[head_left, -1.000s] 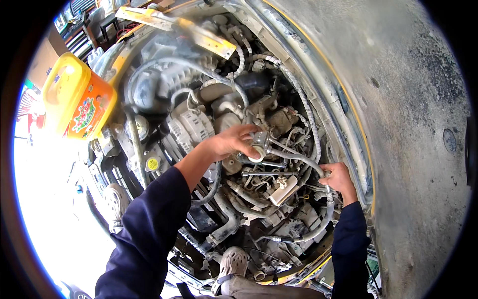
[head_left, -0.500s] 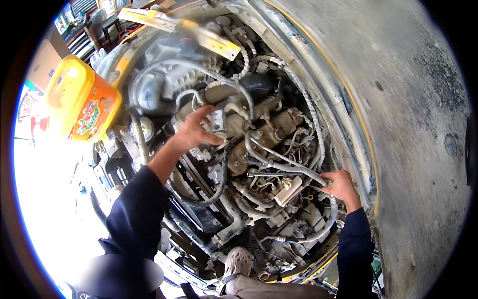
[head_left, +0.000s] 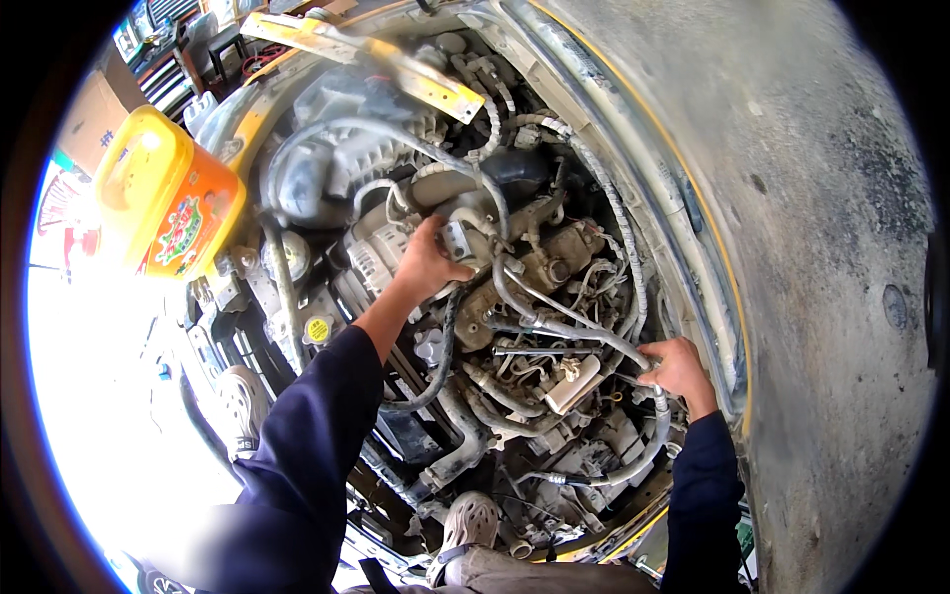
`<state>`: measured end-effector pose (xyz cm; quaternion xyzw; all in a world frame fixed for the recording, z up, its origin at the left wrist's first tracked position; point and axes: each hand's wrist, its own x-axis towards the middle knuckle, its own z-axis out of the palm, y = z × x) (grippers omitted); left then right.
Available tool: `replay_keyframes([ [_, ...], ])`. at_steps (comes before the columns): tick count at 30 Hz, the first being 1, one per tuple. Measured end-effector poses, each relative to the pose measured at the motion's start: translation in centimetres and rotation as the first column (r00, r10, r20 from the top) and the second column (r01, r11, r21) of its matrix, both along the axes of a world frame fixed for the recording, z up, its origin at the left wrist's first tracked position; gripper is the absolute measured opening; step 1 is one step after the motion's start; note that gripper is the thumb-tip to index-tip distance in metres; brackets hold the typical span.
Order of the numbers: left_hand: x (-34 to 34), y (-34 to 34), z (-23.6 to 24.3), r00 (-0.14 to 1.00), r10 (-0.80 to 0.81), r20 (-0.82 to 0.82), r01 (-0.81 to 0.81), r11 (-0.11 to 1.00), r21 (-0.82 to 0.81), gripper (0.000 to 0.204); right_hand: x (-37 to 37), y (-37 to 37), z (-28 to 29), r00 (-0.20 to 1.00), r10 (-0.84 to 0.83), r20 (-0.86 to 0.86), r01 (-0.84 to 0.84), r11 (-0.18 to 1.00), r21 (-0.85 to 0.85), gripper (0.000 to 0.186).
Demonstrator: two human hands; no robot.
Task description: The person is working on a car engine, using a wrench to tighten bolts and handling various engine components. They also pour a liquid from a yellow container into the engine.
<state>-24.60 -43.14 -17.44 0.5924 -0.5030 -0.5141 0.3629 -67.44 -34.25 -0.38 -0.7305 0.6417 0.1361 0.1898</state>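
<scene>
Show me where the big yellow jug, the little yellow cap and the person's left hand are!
yellow jug (head_left: 158,203), head view, on its orange label side.
yellow cap (head_left: 317,330), head view, on the round top.
left hand (head_left: 430,262), head view, on the back of the hand, deep among the engine parts.

left hand (head_left: 427,265) moved up-left from hose cluster (head_left: 554,332) to grey metal fitting (head_left: 457,241), fingers now curled on it.

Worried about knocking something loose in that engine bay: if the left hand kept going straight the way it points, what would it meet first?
The left hand points up and right, its fingers already at a small grey metal fitting. Just beyond lies the grey hose crossing there, though depth is hard to judge.
</scene>
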Motion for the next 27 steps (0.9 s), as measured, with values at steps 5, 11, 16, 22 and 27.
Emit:
replay_keyframes([
  [5,-1.4,-0.7,-4.2,0.996,0.066,-0.058,-0.07,0.995,-0.069,0.101,0.2,-0.6,-0.3,0.999,-0.031,0.008,0.031,0.999,0.027,0.054],
  [11,-3.6,-1.5,-4.7,0.985,0.104,-0.138,-0.103,0.995,0.017,0.101,-0.1,-0.4,0.1,0.998,-0.061,0.021,0.061,0.998,-0.002,0.054],
  [16,-5.0,-2.9,-5.5,0.954,0.046,-0.295,-0.043,0.999,0.016,0.101,0.3,-0.3,0.6,0.996,-0.084,0.0,0.084,0.996,0.003,0.053],
  [22,-7.4,-3.3,-5.2,0.846,-0.117,-0.521,0.142,0.99,0.009,0.087,-0.6,0.0,0.3,0.99,-0.137,-0.015,0.137,0.991,-0.012,0.054],
  [27,-9.0,-3.1,-4.8,0.73,-0.257,-0.634,0.392,0.917,0.08,0.097,-0.3,0.3,0.5,0.981,-0.188,-0.057,0.189,0.982,0.004,0.055],
])
